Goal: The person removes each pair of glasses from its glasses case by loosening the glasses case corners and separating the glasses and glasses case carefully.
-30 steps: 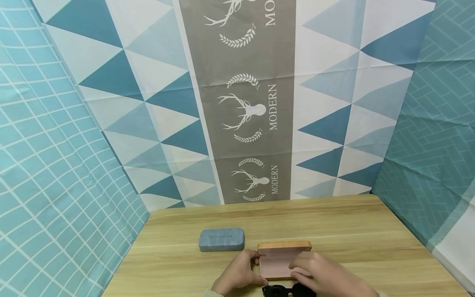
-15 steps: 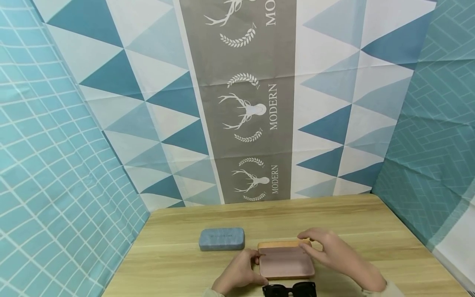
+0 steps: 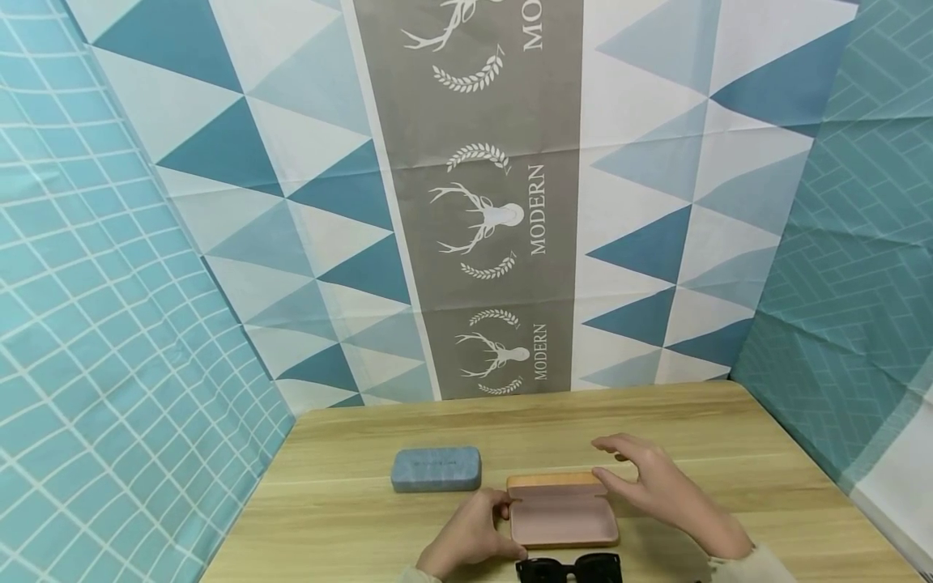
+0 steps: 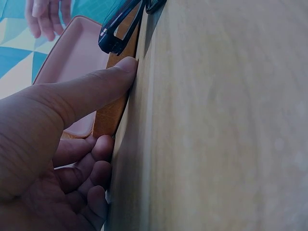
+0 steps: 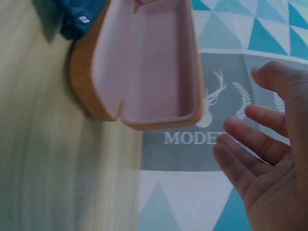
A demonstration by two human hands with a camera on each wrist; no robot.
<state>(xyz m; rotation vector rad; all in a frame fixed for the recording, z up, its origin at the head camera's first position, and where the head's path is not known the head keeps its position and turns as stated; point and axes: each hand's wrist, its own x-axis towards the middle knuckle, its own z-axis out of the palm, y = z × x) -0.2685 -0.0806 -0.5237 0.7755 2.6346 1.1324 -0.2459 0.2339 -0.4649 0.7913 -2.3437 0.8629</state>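
An orange-brown glasses case with a pink lining stands on the table, lid raised at the back, nothing visible inside. My left hand grips its left end: the thumb lies along the front wall and the fingers curl at the side, as the left wrist view shows. Beyond the lid's right corner hovers my right hand, fingers spread and holding nothing; in the right wrist view the hand is apart from the case. Black sunglasses lie just in front of the case, partly cut off by the frame.
A closed blue-grey glasses case sits behind and left of the orange-brown one. The wooden table ends at a patterned cloth wall, with tile-print cloth on the left and green cloth on the right.
My right hand has moved from over the open case to the lid's right corner, then slightly away from it with fingers spreading. The left hand and sunglasses have stayed put.
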